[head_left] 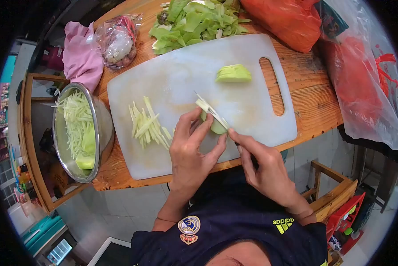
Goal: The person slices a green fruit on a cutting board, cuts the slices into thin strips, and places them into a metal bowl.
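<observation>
My right hand (263, 164) is closed round the dark handle of a knife (216, 114), whose narrow blade points up and left above the cutting board (185, 71). My left hand (192, 144) has its fingers bent round a pale green vegetable piece (217, 127) on the board, with the fingertips close to the blade. Pale strips appear to lie along the blade. Left of my left hand is a loose pile of cut vegetable sticks (146, 124). A stack of green slices (233, 73) rests near the board's handle slot.
A metal bowl (95, 133) of shredded vegetable stands at the table's left edge. Green peelings (194, 22) are heaped behind the board. Also around it are a pink cloth (81, 55), a clear bag (119, 44), an orange bag (283, 20) and a clear plastic bag (358, 88).
</observation>
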A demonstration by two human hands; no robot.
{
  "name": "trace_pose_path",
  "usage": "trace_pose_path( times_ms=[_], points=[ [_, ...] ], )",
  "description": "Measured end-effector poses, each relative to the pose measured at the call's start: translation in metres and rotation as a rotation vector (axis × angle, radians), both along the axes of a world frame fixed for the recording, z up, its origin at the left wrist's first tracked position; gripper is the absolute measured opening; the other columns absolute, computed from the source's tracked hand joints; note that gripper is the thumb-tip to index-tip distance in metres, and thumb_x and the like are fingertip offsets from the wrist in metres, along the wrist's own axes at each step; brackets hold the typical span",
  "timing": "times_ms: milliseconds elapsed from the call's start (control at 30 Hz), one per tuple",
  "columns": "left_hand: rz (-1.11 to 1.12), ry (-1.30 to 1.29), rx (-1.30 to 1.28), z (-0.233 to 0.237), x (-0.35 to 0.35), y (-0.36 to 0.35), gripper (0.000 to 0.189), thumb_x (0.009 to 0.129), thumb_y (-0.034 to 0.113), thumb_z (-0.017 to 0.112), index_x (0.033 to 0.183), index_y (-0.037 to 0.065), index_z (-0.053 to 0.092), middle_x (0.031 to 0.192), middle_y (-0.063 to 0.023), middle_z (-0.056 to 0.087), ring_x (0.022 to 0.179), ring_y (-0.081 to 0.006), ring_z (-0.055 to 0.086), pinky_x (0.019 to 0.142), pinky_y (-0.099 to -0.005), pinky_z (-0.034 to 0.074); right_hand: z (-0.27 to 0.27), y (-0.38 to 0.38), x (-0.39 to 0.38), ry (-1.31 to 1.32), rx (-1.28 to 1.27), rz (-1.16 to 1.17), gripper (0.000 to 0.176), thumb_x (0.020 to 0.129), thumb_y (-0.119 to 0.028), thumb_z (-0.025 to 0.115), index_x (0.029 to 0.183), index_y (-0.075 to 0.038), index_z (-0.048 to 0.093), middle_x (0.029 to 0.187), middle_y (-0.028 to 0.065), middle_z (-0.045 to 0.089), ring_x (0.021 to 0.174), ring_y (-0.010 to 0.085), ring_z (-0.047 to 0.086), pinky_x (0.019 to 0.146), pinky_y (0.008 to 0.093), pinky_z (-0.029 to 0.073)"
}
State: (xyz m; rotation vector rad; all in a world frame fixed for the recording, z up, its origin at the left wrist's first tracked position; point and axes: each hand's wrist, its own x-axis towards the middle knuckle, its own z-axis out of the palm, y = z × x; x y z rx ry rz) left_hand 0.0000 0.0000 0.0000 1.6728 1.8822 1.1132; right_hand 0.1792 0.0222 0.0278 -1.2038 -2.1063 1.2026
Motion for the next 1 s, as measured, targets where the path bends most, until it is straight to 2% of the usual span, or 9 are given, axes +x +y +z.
trace_pose_path(
  times_ms=[67, 167, 467, 567, 667, 767, 867, 967, 1000],
  points=[
    [0.026, -0.034, -0.016, 0.002, 0.004, 0.001, 0.046, 0.067, 0.007, 0.085, 0.110, -0.002, 0.074, 0.121, -0.0173, 0.063, 0.107, -0.0298, 0.067, 0.090, -0.0371, 0.055, -0.002, 0.002, -0.001, 0.058, -0.016, -0.035, 0.041, 0.094, 0.004, 0.059, 0.134, -0.003, 0.058, 0.098, 0.0269, 0.068, 0.086, 0.0409, 0.070, 0.072, 0.0435, 0.054],
    [0.042, -0.020, -0.019, 0.003, 0.001, 0.003, 0.045, 0.066, 0.006, 0.085, 0.110, -0.001, 0.074, 0.122, -0.0167, 0.063, 0.106, -0.0288, 0.068, 0.090, -0.0372, 0.056, -0.008, 0.001, -0.001, 0.115, -0.013, -0.048, 0.039, 0.094, 0.004, 0.059, 0.133, -0.002, 0.059, 0.095, 0.0261, 0.068, 0.084, 0.0403, 0.070, 0.072, 0.0405, 0.054],
    [0.071, -0.020, -0.010, 0.007, 0.006, 0.006, 0.045, 0.065, 0.007, 0.085, 0.108, 0.002, 0.076, 0.128, -0.0155, 0.062, 0.108, -0.0277, 0.067, 0.091, -0.0372, 0.055, 0.014, -0.010, 0.037, 0.001, -0.331, -0.075, 0.034, 0.096, 0.001, 0.057, 0.130, -0.003, 0.061, 0.088, 0.0219, 0.068, 0.078, 0.0321, 0.072, 0.072, 0.0360, 0.053],
    [0.060, 0.055, -0.024, 0.009, 0.004, 0.004, 0.046, 0.065, 0.008, 0.085, 0.109, 0.002, 0.074, 0.127, -0.0156, 0.063, 0.109, -0.0284, 0.067, 0.092, -0.0372, 0.055, 0.012, 0.000, 0.034, 0.045, -0.236, -0.034, 0.034, 0.097, 0.000, 0.057, 0.130, -0.004, 0.061, 0.086, 0.0219, 0.068, 0.076, 0.0315, 0.071, 0.071, 0.0355, 0.053],
    [0.015, 0.134, 0.036, 0.006, 0.001, 0.006, 0.042, 0.070, 0.011, 0.084, 0.107, -0.002, 0.071, 0.126, -0.0177, 0.060, 0.106, -0.0326, 0.066, 0.085, -0.0389, 0.056, 0.004, 0.007, 0.031, 0.082, -0.111, -0.005, 0.034, 0.097, 0.000, 0.056, 0.130, -0.005, 0.062, 0.086, 0.0222, 0.068, 0.071, 0.0317, 0.069, 0.068, 0.0347, 0.052],
    [0.056, 0.081, 0.025, 0.006, 0.005, 0.004, 0.045, 0.066, 0.008, 0.084, 0.109, 0.001, 0.069, 0.122, -0.0158, 0.063, 0.110, -0.0292, 0.066, 0.092, -0.0379, 0.055, 0.000, 0.008, 0.035, 0.117, -0.163, -0.039, 0.033, 0.097, -0.001, 0.056, 0.129, -0.005, 0.062, 0.084, 0.0210, 0.068, 0.068, 0.0285, 0.068, 0.066, 0.0340, 0.052],
    [0.060, 0.072, -0.025, 0.011, 0.007, 0.006, 0.044, 0.068, 0.008, 0.083, 0.108, 0.001, 0.068, 0.120, -0.0154, 0.063, 0.109, -0.0291, 0.066, 0.092, -0.0385, 0.056, 0.011, 0.014, 0.044, 0.094, -0.376, -0.041, 0.032, 0.098, -0.002, 0.055, 0.130, -0.005, 0.062, 0.081, 0.0184, 0.068, 0.069, 0.0242, 0.069, 0.067, 0.0342, 0.053],
    [0.036, 0.067, -0.041, 0.013, 0.004, 0.009, 0.042, 0.069, 0.008, 0.082, 0.107, 0.001, 0.065, 0.120, -0.0155, 0.062, 0.108, -0.0289, 0.066, 0.094, -0.0390, 0.056, 0.008, 0.012, 0.049, 0.175, -0.296, -0.068, 0.034, 0.101, -0.002, 0.051, 0.132, -0.005, 0.063, 0.070, 0.0037, 0.060, 0.061, 0.0070, 0.054, 0.058, 0.0252, 0.044],
    [0.026, 0.069, -0.046, 0.014, 0.003, 0.010, 0.043, 0.069, 0.007, 0.082, 0.107, 0.001, 0.064, 0.120, -0.0154, 0.062, 0.109, -0.0284, 0.066, 0.095, -0.0392, 0.056, 0.008, 0.012, 0.050, 0.163, -0.273, -0.079, 0.033, 0.101, -0.002, 0.051, 0.132, -0.005, 0.063, 0.068, 0.0033, 0.059, 0.061, 0.0070, 0.054, 0.058, 0.0253, 0.045]
  ],
)
